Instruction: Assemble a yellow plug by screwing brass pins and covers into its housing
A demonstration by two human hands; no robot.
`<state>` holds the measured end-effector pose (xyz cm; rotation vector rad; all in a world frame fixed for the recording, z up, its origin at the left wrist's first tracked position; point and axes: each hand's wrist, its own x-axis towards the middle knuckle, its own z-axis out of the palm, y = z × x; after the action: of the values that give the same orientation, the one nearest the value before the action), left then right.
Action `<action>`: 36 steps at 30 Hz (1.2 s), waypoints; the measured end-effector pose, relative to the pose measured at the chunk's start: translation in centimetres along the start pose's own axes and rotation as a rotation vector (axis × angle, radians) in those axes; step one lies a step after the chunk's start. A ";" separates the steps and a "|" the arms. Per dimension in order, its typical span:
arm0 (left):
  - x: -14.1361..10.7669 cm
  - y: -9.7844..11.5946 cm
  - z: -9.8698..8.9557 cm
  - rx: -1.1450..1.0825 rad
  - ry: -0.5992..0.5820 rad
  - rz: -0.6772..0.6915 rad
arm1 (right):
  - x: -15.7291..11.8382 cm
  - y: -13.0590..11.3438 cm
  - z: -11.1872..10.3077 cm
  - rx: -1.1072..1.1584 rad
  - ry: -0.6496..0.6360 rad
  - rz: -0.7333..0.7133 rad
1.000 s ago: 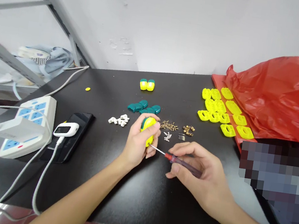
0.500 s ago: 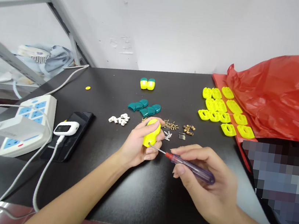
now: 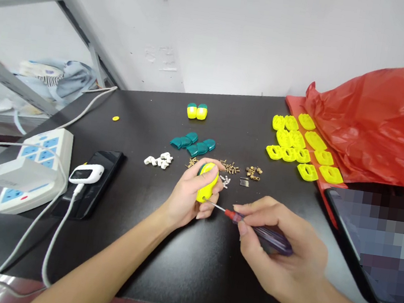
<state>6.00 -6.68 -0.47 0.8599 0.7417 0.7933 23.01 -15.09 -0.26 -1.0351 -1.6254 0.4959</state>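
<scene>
- Yellow plastic casing (image 3: 207, 183), with a teal edge showing along its far side, sits in the left hand (image 3: 188, 197), above the middle of the black tabletop (image 3: 126, 261).
- Left hand: closed around the casing, with the thumb across its top and the fingers wrapped behind it.
- Right hand (image 3: 281, 253): curled narrowly around a purple-handled screwdriver (image 3: 269, 234), gripping it near the red collar. The thin steel shaft points left, and its tip meets the lower end of the casing.
- Just beyond the left hand: brass screws (image 3: 230, 167), small white plastic clips (image 3: 157, 161), and teal plastic shells (image 3: 190, 143).
- Further back: two yellow-and-teal casings (image 3: 196, 111), side by side on the tabletop.
- Right side of the table: rows of yellow plastic shells (image 3: 315, 141) on a red tray (image 3: 294, 103), with a crumpled red plastic bag (image 3: 375, 120) lying against them.
- Left side of the table: a white power strip (image 3: 29, 172) with blue sockets, and beside it a black smartphone (image 3: 93, 191) with a small white device (image 3: 86, 173) lying on top, its white cable (image 3: 55, 246) trailing toward the near edge.
</scene>
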 end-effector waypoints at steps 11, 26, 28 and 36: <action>-0.1 -1.2 0.3 0.158 0.086 0.292 | -0.5 0.4 -0.4 0.072 -0.171 0.247; -0.1 0.0 0.0 0.224 0.180 0.139 | 0.0 1.3 -0.3 -0.047 -0.362 -0.112; -0.1 0.0 -0.1 0.223 0.179 0.139 | 0.0 1.4 -0.2 -0.057 -0.356 -0.118; -0.1 0.7 0.1 0.250 0.194 0.135 | 0.5 1.6 -0.2 0.122 -0.205 0.051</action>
<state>5.87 -6.51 0.22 1.0761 0.9759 0.9262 23.79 -13.90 -1.15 -0.9607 -1.7283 0.7468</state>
